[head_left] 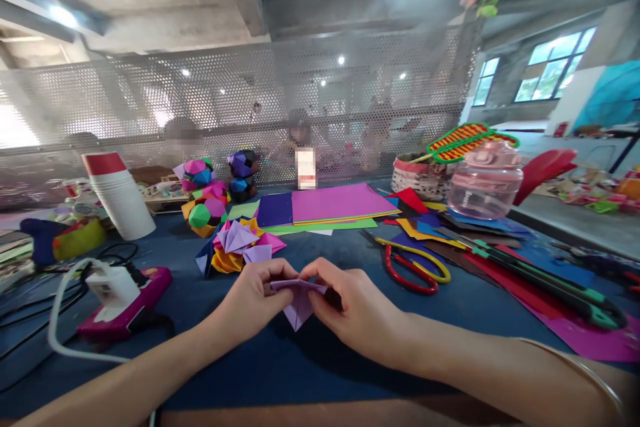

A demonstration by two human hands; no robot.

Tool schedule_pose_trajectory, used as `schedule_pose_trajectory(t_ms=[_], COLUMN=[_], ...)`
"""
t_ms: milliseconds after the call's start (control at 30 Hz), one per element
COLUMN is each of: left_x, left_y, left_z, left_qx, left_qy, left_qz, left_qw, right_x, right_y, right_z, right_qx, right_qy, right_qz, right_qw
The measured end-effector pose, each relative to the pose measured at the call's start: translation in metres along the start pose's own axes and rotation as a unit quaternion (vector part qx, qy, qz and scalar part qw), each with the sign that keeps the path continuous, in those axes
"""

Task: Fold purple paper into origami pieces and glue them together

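A small piece of folded lilac paper (298, 310) is pinched between my two hands above the blue tabletop, its pointed end hanging downward. My left hand (263, 290) grips its left side between thumb and fingers. On the other side, my right hand (345, 297) holds the right edge the same way, the fingertips of both hands nearly meeting at the top. Just behind them lies a heap of folded paper pieces (233, 247) in lilac, orange, pink and blue. To the right of my right hand rest scissors (417, 267) with red and yellow handles.
A purple power strip (150, 293) with a white plug and cables lies left, near stacked paper cups (120, 197). Coloured paper sheets (345, 203) lie at the back. At right are a utility knife (545, 283), a clear bottle (485, 187) and a woven basket (420, 177).
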State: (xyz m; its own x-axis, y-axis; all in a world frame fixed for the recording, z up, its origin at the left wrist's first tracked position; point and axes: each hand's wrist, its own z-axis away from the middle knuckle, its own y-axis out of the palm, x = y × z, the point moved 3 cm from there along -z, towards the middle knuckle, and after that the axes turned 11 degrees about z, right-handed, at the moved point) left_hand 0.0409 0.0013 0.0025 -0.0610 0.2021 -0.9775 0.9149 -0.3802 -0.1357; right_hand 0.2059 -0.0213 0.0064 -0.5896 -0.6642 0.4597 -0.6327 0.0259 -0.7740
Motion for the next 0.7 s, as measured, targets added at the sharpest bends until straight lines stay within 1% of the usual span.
schedule_pose_trajectory(t_ms=[100, 167, 333, 433, 500, 600, 700], left_x=[0.000, 0.000, -0.002, -0.006, -0.011, -0.018, -0.023], left_y=[-0.001, -0.001, 0.001, -0.004, -0.013, -0.034, -0.060], left_z=[0.000, 0.000, 0.000, 0.001, 0.000, -0.004, -0.009], left_qx=[-0.007, -0.007, 0.010, -0.022, -0.051, -0.085, -0.151], left_qy=[-0.021, -0.012, 0.060, 0.118, 0.182, 0.270, 0.298], left_qz=[0.042, 0.034, -0.077, -0.157, -0.219, -0.321, -0.394], left_qw=[0.999, 0.999, 0.995, 0.980, 0.957, 0.904, 0.856], right_x=[0.001, 0.001, -0.005, -0.008, -0.010, -0.013, -0.015], right_y=[-0.001, -0.001, -0.002, -0.004, -0.005, -0.004, -0.001], right_z=[0.000, 0.000, -0.002, -0.005, -0.005, -0.004, -0.001], right_qx=[-0.004, 0.000, 0.007, -0.004, -0.009, -0.008, 0.000], right_qy=[-0.029, -0.027, 0.006, 0.017, 0.019, 0.015, 0.010], right_qz=[0.004, 0.002, -0.004, 0.001, 0.008, 0.027, 0.042], right_qw=[1.000, 1.000, 1.000, 1.000, 1.000, 1.000, 0.999])
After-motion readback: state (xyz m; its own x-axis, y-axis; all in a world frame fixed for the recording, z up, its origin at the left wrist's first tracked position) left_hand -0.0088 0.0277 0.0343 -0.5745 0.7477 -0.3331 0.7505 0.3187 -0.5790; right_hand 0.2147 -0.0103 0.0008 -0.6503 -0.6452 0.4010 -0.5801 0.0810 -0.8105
